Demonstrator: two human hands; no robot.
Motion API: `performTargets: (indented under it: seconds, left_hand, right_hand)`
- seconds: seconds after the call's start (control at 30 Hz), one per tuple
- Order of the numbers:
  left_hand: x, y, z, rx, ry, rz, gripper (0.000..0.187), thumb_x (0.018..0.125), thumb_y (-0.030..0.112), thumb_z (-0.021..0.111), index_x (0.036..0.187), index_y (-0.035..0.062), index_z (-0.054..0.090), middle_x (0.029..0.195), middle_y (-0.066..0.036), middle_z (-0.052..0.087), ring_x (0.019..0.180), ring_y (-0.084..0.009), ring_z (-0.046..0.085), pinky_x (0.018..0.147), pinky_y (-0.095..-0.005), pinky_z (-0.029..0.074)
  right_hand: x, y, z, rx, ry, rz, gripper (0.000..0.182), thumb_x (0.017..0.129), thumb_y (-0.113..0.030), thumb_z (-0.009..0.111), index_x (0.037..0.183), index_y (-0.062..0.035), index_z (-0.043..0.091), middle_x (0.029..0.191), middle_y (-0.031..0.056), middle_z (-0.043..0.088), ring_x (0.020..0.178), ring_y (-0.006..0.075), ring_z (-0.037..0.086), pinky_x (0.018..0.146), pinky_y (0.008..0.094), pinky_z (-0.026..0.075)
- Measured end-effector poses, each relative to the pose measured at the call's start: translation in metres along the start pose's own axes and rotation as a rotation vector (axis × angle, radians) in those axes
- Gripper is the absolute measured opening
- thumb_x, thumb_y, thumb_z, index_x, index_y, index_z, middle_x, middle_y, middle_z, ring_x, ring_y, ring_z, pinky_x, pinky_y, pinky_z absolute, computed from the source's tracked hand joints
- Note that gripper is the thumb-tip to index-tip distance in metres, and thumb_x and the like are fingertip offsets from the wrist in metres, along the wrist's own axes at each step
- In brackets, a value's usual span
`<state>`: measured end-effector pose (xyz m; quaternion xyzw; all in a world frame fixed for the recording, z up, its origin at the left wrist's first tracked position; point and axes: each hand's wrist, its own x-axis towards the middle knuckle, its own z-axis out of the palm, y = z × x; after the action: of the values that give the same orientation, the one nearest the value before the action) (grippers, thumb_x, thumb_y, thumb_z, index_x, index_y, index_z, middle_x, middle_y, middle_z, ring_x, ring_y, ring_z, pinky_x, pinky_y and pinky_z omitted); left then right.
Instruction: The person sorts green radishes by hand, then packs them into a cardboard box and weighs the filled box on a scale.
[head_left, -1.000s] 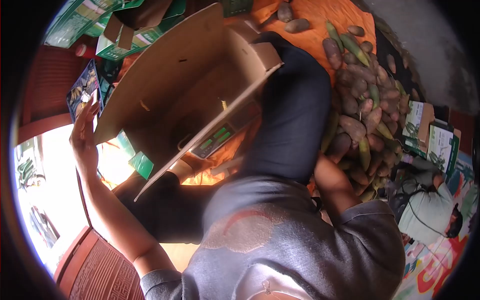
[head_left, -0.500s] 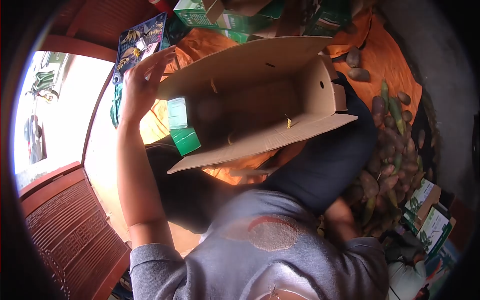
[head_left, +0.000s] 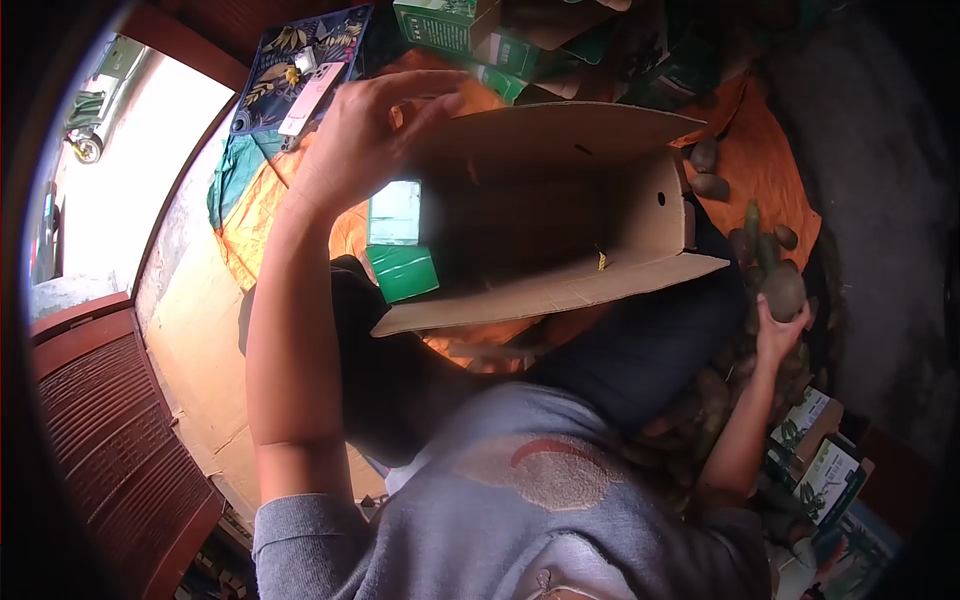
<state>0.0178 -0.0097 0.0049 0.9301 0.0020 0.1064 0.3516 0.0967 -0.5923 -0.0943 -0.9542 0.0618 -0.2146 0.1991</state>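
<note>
An open cardboard box (head_left: 560, 290) lies across my lap, its dark inside facing me, with a green-and-white flap (head_left: 404, 272) at its left end. My left hand (head_left: 375, 130) is over the box's upper left corner, fingers stretched and apart, with nothing visible between them. At the right, my right hand (head_left: 782, 328) has its fingers around a roundish brown tuber (head_left: 783, 292), held above a heap of similar tubers (head_left: 715, 400). Long greenish pieces (head_left: 768, 250) lie just beyond that hand.
Orange cloth (head_left: 785, 165) spreads behind the box and heap. Green printed boxes (head_left: 440, 25) are at the top, others (head_left: 828, 480) at lower right. A pink phone (head_left: 310, 98) rests on a patterned tray (head_left: 262, 95). Carved red wood (head_left: 100, 400) stands left.
My right hand has come into view at the right with a tuber in it. My left hand has moved right, over the box's corner. The box appears shifted slightly right in view.
</note>
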Motion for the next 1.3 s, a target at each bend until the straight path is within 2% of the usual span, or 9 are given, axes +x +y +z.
performTargets:
  seconds: [0.13, 0.23, 0.37, 0.47, 0.53, 0.73, 0.97, 1.1, 1.3]
  left_hand:
    - [-0.003, 0.003, 0.0, 0.15, -0.067, 0.062, 0.029, 0.083, 0.024, 0.065, 0.108, 0.0072, 0.066, 0.095, -0.012, 0.068, 0.087, -0.0269, 0.065, 0.077, -0.0355, 0.05]
    - [-0.001, 0.0, 0.003, 0.22, -0.159, 0.007, 0.026, 0.082, 0.022, 0.065, 0.103, 0.0064, 0.066, 0.09, -0.012, 0.068, 0.083, -0.0289, 0.065, 0.075, -0.0372, 0.05]
    - [-0.003, -0.002, 0.01, 0.299, -0.176, -0.028, 0.017, 0.084, 0.018, 0.06, 0.096, 0.0077, 0.066, 0.081, -0.014, 0.066, 0.077, -0.0319, 0.064, 0.071, -0.0405, 0.05]
    - [-0.005, -0.002, 0.012, 0.341, -0.16, -0.005, 0.016, 0.085, 0.017, 0.058, 0.095, 0.0107, 0.067, 0.077, -0.014, 0.065, 0.075, -0.033, 0.063, 0.07, -0.0418, 0.05]
    - [-0.004, 0.0, 0.012, 0.33, -0.166, -0.046, 0.015, 0.084, 0.017, 0.058, 0.093, 0.0104, 0.067, 0.077, -0.014, 0.065, 0.075, -0.033, 0.063, 0.07, -0.0425, 0.05]
    - [-0.006, -0.001, 0.013, 0.352, -0.192, 0.012, 0.009, 0.084, 0.017, 0.058, 0.085, 0.0078, 0.061, 0.069, -0.013, 0.062, 0.069, -0.032, 0.063, 0.062, -0.0414, 0.051]
    - [-0.005, -0.001, 0.013, 0.321, -0.177, 0.023, 0.008, 0.084, 0.015, 0.058, 0.086, 0.0088, 0.062, 0.068, -0.013, 0.062, 0.07, -0.0319, 0.063, 0.063, -0.0417, 0.05]
    - [-0.007, -0.002, 0.015, 0.344, -0.13, 0.027, 0.008, 0.084, 0.014, 0.058, 0.087, 0.0087, 0.064, 0.068, -0.014, 0.062, 0.071, -0.0327, 0.062, 0.065, -0.0421, 0.05]
    - [-0.006, -0.005, 0.017, 0.292, -0.115, 0.074, 0.01, 0.083, 0.013, 0.06, 0.09, 0.006, 0.064, 0.072, -0.017, 0.062, 0.072, -0.0348, 0.061, 0.065, -0.0429, 0.048]
  right_hand:
    - [0.065, -0.126, -0.069, 0.382, -0.071, -0.256, 0.073, 0.075, -0.004, 0.074, 0.134, 0.0007, 0.031, 0.128, 0.0167, 0.043, 0.115, 0.0246, 0.048, 0.099, 0.0369, 0.04]
    - [0.066, -0.232, -0.087, 0.448, -0.385, -0.484, 0.084, 0.064, -0.005, 0.076, 0.136, -0.0034, 0.032, 0.129, 0.0137, 0.044, 0.116, 0.0234, 0.048, 0.098, 0.0377, 0.042]
    - [0.039, -0.345, -0.031, 0.266, -0.874, -1.174, 0.083, 0.053, -0.01, 0.077, 0.128, -0.0045, 0.042, 0.119, 0.0147, 0.054, 0.106, 0.0311, 0.056, 0.089, 0.0374, 0.045]
    - [-0.002, -0.363, 0.056, 0.13, -1.157, -1.382, 0.083, 0.057, -0.02, 0.077, 0.129, -0.0058, 0.038, 0.108, 0.0159, 0.057, 0.097, 0.0357, 0.056, 0.082, 0.0434, 0.047]
    - [-0.033, -0.383, 0.102, -0.305, -1.49, -1.224, 0.087, 0.058, -0.022, 0.075, 0.133, -0.0048, 0.034, 0.103, 0.0211, 0.059, 0.097, 0.0357, 0.058, 0.081, 0.044, 0.048]
    - [-0.089, -0.36, 0.191, -0.124, -1.564, -1.389, 0.09, 0.064, -0.027, 0.074, 0.138, -0.0043, 0.027, 0.115, 0.0239, 0.055, 0.106, 0.0377, 0.055, 0.09, 0.0429, 0.045]
    - [-0.095, -0.385, 0.181, -0.104, -1.77, -0.913, 0.075, 0.078, -0.02, 0.061, 0.142, -0.0099, 0.022, 0.123, 0.0233, 0.051, 0.111, 0.0362, 0.052, 0.094, 0.0422, 0.042]
    - [-0.068, -0.403, 0.149, -0.196, -1.693, -1.285, 0.056, 0.085, -0.016, 0.053, 0.137, -0.012, 0.035, 0.119, 0.0221, 0.054, 0.108, 0.0348, 0.054, 0.093, 0.0419, 0.042]
    - [0.025, -0.359, 0.007, 0.686, -1.266, -0.854, 0.041, 0.086, -0.009, 0.056, 0.127, -0.0056, 0.049, 0.114, 0.0132, 0.06, 0.105, 0.0229, 0.059, 0.091, 0.033, 0.046]
